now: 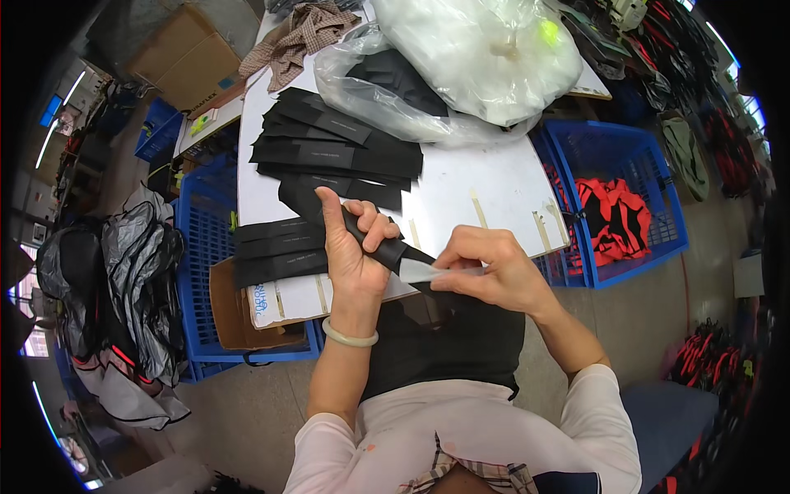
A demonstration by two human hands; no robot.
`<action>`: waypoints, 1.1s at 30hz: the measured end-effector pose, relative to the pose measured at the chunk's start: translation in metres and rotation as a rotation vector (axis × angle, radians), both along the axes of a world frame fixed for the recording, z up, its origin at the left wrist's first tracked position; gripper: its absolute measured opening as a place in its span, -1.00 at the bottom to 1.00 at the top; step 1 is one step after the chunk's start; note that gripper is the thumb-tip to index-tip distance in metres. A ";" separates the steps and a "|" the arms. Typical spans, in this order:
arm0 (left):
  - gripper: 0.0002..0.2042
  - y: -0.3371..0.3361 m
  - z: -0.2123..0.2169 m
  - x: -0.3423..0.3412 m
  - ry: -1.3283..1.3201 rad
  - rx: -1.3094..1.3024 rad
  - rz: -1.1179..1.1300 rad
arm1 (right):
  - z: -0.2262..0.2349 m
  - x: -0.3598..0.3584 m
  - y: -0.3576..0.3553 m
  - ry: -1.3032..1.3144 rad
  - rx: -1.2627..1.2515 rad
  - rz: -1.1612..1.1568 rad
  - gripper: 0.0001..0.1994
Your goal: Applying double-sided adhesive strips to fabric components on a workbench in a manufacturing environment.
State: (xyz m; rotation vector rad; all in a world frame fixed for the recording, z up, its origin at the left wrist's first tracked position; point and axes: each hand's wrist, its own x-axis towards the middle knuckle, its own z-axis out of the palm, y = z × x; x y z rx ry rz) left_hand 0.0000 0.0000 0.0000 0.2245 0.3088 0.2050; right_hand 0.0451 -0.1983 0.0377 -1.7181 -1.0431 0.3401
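Note:
My left hand [354, 255] is wrapped round a folded black fabric piece [385, 252], thumb raised, above the near edge of the table. From the end of that piece sticks a whitish, translucent strip [416, 272]. My right hand [500, 270] pinches the strip between thumb and fingers, just right of the black piece. How far the strip runs inside the fabric is hidden. Flat black fabric pieces [329, 155] with small printed marks lie fanned in a stack beyond my left hand. More black pieces [280, 247] lie to its left.
The white tabletop [461, 181] carries tape scraps and a large clear plastic bag [485, 66] at the back. A blue crate [613, 132] with red-and-black fabric stands right. Another blue crate [197, 305] holds a cardboard box [234, 317] on the left, beside silvery-black bundles [136, 255].

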 end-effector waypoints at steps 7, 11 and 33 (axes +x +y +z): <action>-0.51 -0.016 0.006 -0.003 0.001 0.059 0.125 | -0.004 -0.016 0.013 -0.320 -0.043 -0.282 -0.78; -0.50 -0.028 0.001 -0.004 -0.092 0.122 0.105 | -0.008 -0.021 0.029 -0.385 -0.005 -0.337 -0.78; -0.51 -0.010 0.008 -0.003 -0.088 -0.179 0.098 | -0.032 -0.019 0.029 -0.425 0.221 -0.246 -0.83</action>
